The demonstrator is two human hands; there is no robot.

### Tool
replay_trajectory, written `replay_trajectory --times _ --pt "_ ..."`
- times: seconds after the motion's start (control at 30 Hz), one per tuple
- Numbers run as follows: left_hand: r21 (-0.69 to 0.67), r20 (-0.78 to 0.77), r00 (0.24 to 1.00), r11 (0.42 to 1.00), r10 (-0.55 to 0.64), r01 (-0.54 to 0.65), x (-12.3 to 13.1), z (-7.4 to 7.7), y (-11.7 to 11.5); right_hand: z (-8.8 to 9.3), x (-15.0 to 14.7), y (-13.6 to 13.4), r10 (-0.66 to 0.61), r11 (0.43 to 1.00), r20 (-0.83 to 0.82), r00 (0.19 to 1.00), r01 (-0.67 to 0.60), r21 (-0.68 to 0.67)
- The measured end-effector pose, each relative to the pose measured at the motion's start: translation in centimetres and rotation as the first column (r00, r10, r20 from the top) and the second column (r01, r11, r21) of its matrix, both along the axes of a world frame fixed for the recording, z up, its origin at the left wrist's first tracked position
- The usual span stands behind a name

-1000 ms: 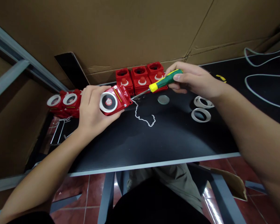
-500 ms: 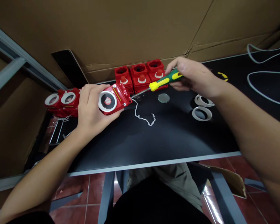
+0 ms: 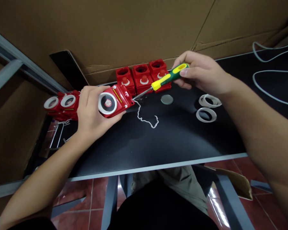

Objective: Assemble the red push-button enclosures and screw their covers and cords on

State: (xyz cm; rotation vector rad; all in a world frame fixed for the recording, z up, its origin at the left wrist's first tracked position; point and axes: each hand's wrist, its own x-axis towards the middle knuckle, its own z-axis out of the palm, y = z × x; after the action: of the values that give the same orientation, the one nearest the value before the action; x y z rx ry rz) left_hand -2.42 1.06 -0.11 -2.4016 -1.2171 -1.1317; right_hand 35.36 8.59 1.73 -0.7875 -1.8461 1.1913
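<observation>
My left hand (image 3: 92, 113) is wrapped round a red housing (image 3: 121, 101) with a white ring round its dark round window. My right hand (image 3: 198, 72) grips the green and yellow handle of a screwdriver (image 3: 162, 82). Its metal shaft points down to the left, and the tip is at the right corner of the held housing. From that same corner a thin white cord (image 3: 146, 121) trails in a curve over the black table (image 3: 153, 147). Whether the tip sits in a screw is too small to tell.
Three red housings (image 3: 144, 78) stand in a row at the back. More red housings with white rings (image 3: 68, 100) are at the left. A clear glass disc (image 3: 167, 99) and several white rings (image 3: 206, 115) lie to the right. White cables (image 3: 270, 94) curve at far right.
The fingers of my right hand have shifted on the handle, and the handle has turned so that its yellow end faces up. The whole view has moved slightly; my left hand still holds the housing.
</observation>
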Motion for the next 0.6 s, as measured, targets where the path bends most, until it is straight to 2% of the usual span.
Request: replay_trajectory --times 0.4,0.6 --pt "0.008 -0.028 1.000 1.000 0.011 -0.011 0.11 0.15 -0.26 0.64 0.10 -0.63 -0.045 0.998 0.124 0.991 0.040 0.045" --pt "-0.006 -0.031 0.999 1.000 -0.027 0.027 0.03 0.07 -0.06 -0.07 -0.23 -0.68 -0.164 0.986 0.285 0.944 0.148 0.078"
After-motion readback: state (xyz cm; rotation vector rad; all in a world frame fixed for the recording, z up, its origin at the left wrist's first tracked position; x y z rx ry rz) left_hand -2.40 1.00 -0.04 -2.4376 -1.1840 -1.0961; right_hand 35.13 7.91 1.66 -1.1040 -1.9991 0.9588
